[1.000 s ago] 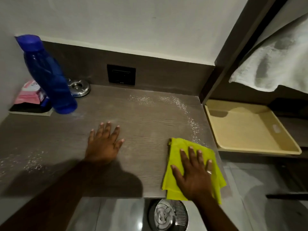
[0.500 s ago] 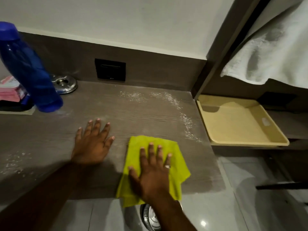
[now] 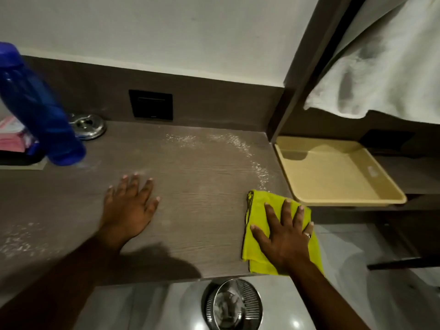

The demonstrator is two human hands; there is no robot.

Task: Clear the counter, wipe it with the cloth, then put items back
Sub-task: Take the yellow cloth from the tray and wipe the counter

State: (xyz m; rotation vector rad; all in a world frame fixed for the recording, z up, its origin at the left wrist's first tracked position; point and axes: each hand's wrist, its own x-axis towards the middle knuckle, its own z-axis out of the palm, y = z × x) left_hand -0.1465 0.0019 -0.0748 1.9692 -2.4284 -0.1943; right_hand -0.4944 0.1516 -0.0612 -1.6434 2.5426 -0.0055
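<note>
A folded yellow-green cloth [image 3: 258,248] lies at the front right corner of the grey wood-grain counter [image 3: 202,186]. My right hand [image 3: 283,232] presses flat on the cloth with spread, straight fingers. My left hand [image 3: 129,206] rests flat on the bare counter near the middle, fingers straight. White powder [image 3: 238,144] is scattered in an arc along the back right of the counter, and more lies at the front left. A blue bottle [image 3: 35,108] stands at the back left, beside a round metal ashtray [image 3: 89,126] and a pink packet [image 3: 10,136].
A beige tray [image 3: 333,172] sits on a lower shelf just right of the counter. A white towel [image 3: 381,72] hangs above it. A steel bin [image 3: 234,306] stands on the floor below the counter's front edge. A black socket plate [image 3: 150,104] is on the back panel.
My right hand swept the cloth left toward the middle, then back to the front right corner. My left hand stayed flat in place.
</note>
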